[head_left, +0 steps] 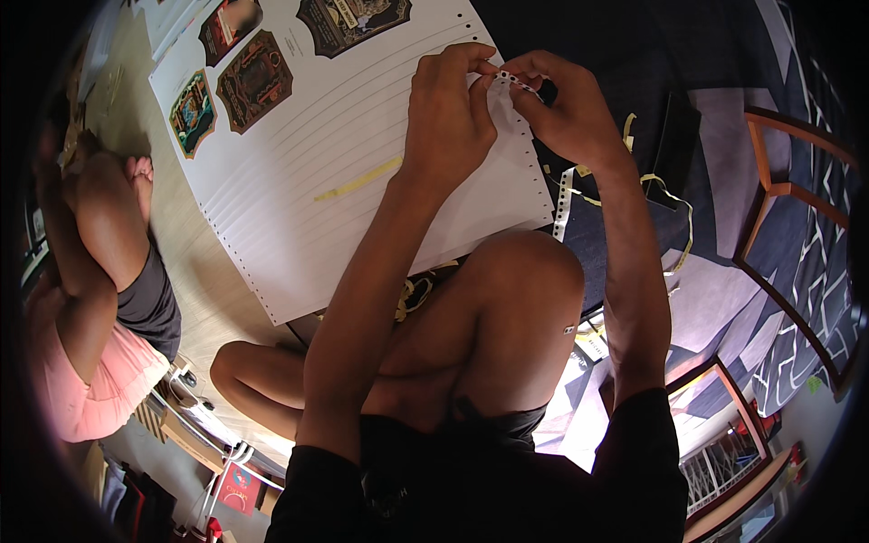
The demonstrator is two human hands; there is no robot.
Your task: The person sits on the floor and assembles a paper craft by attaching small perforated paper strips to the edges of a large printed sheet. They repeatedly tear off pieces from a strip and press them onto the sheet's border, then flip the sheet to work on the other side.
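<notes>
A stack of white sheets with hole-punched edges [299, 208] lies fanned out in front of my crossed legs. At its far right corner, my left hand [448, 118] pinches a narrow white strip with dark holes [513, 80] between thumb and fingers. My right hand [572, 109] grips the same strip a little further right, its fingers curled. The short piece between both hands is slightly raised; whether it is still joined to the sheet, I cannot tell. Printed dark, ornate label shapes [256, 83] show at the sheets' upper left. A thin yellow strip [358, 179] rests on the paper.
Another holed white strip [563, 204] and curled yellow strips [686, 231] lie right of the stack on the dark patterned cloth [724, 136]. A wooden frame [765, 187] stands at the right. On the left, another person's bent leg [107, 217] is beside the mat.
</notes>
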